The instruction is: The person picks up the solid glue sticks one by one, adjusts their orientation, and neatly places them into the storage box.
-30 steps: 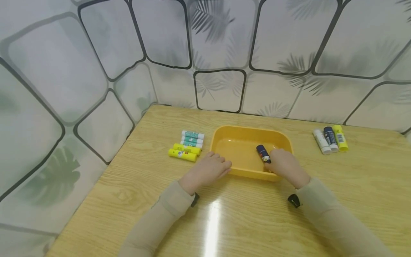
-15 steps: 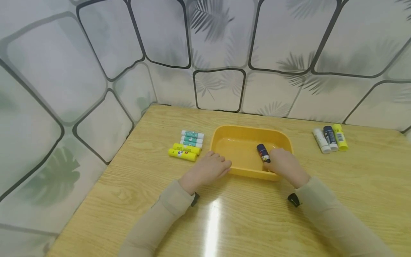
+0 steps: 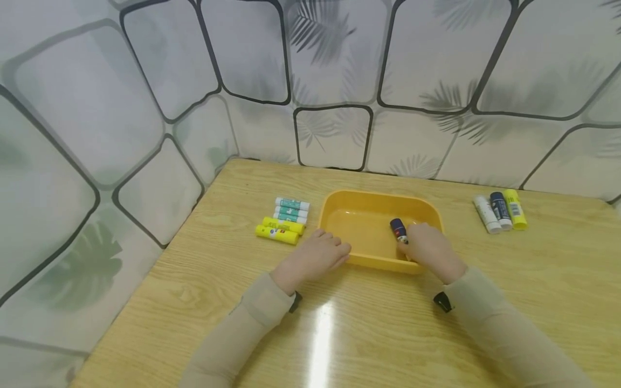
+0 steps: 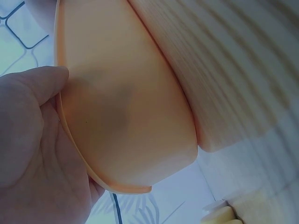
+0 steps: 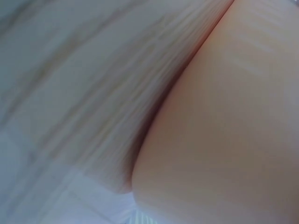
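Note:
A yellow-orange plastic tray (image 3: 361,240) lies on the wooden table. My left hand (image 3: 312,253) holds its near left rim. In the left wrist view, the thumb of the left hand (image 4: 35,126) lies on the rim, the other fingers partly hidden behind the wall (image 4: 126,107). Inside the tray at the right, a glue stick with a navy cap (image 3: 398,226) lies slanted. My right hand (image 3: 429,248) reaches over the near right rim and grips the stick's lower end, which its fingers hide. The right wrist view shows just the tray's outer wall (image 5: 215,130) and the table.
Left of the tray lie several glue sticks in a row: green-and-white ones (image 3: 291,210) behind yellow ones (image 3: 276,234). To the far right lie a white stick (image 3: 487,214), a navy one (image 3: 501,210) and a yellow one (image 3: 515,209). A patterned wall covering (image 3: 335,137) rises behind the table.
The navy-capped glue stick has shifted very slightly to the right within the tray, with the right hand still on it. The left hand keeps its place on the rim.

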{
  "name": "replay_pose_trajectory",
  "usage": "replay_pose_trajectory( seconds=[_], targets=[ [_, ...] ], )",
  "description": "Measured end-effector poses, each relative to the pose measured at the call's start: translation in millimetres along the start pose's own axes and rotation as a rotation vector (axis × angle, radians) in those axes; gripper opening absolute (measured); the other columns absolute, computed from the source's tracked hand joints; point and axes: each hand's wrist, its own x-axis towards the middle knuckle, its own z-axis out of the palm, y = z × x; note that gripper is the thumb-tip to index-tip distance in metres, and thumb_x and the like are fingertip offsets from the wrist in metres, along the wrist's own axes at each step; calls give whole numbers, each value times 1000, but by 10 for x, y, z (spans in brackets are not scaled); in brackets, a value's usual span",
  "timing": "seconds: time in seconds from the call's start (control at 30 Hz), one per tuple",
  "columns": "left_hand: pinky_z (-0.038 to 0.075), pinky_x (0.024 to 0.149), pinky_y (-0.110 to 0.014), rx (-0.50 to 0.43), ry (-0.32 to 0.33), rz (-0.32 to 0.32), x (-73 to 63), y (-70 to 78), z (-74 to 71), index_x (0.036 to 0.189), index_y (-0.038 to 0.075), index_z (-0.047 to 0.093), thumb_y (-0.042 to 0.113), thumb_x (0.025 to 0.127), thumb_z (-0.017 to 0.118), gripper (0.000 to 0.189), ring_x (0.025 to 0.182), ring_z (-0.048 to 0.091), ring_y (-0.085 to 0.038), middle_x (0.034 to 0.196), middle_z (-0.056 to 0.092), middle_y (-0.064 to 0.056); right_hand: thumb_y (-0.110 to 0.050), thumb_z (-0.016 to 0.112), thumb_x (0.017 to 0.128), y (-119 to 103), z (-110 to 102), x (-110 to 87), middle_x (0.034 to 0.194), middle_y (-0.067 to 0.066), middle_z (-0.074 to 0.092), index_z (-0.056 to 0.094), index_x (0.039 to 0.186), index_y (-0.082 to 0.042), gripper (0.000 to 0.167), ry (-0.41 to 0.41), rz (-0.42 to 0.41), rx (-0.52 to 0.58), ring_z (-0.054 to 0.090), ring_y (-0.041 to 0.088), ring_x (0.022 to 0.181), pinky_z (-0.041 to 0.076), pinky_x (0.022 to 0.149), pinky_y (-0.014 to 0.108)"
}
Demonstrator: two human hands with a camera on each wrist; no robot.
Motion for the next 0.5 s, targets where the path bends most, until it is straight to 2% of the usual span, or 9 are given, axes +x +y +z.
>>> replay_pose_trajectory(
  seconds=[0.13, 0.27, 0.5],
  targets=[
    [32, 77, -28, 0, 2, -2, 0, 2, 2, 94, 18, 53, 30, 96, 36, 21, 73, 44, -13, 79, 53, 5, -14, 55, 77, 8, 11, 12, 56, 3, 50, 50, 79, -2, 13, 30, -2, -2, 45, 15, 45, 35, 41, 28],
    [32, 77, -28, -4, 2, -6, 3, 0, 7, 95, 18, 53, 30, 96, 36, 22, 75, 44, -13, 80, 53, 5, -12, 56, 75, 12, 16, 22, 58, 3, 50, 51, 93, 3, 23, 57, -18, -29, 46, 15, 47, 35, 41, 28],
    [32, 78, -28, 1, -2, -7, 6, -2, 13, 95, 18, 53, 30, 96, 35, 22, 76, 45, -13, 81, 54, 5, -10, 55, 78, -6, 12, 10, 54, 2, 50, 48, 110, 9, 38, 40, -37, -19, 46, 13, 43, 34, 40, 27]
  ],
)
